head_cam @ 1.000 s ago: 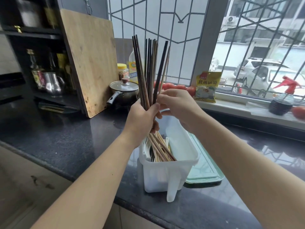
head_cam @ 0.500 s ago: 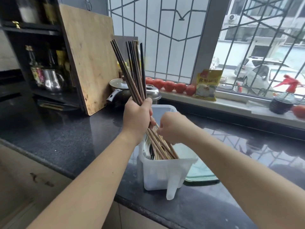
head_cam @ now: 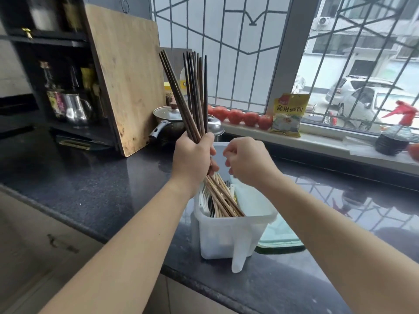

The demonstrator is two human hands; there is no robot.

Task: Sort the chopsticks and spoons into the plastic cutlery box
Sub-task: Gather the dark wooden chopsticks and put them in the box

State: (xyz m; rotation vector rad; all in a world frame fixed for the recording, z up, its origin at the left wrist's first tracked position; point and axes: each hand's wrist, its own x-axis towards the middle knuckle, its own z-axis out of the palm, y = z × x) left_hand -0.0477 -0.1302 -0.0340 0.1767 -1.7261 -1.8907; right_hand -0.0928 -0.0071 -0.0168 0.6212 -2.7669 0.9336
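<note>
- Since a moment ago my right hand (head_cam: 246,163) has come up out of the plastic cutlery box (head_cam: 229,232) and now floats over it, a little away from the sticks.
- Before that it was pinching near the tops of the chopsticks (head_cam: 192,96) — now it is lower and holds nothing that I can see. Its fingers are bent in loosely.
- My left hand (head_cam: 192,159) is wrapped tight round the middle of the bunch. The dark ends point up toward 12 o'clock and fan out a bit toward 11.
- The pale ends lean down toward 5 o'clock and poke into the box, next to the spoons (head_cam: 205,203), which stand on the 9 o'clock side inside it.
- The box sits on the dark counter (head_cam: 90,184), right under both hands, at about 6 o'clock from them. A green lid (head_cam: 280,234) lies flat just beside it at 3 o'clock.
- To do this bit well, I think I should keep the bunch held firm so no stick slides out sideways.
- Then I should use my free hand to pick out a few sticks at a time — not all at once.
- I should lower them straight into one part of the box, away from the spoons.
- The long ends swing close to the pot (head_cam: 169,123) at 11 o'clock, so I should tip them slowly.
</note>
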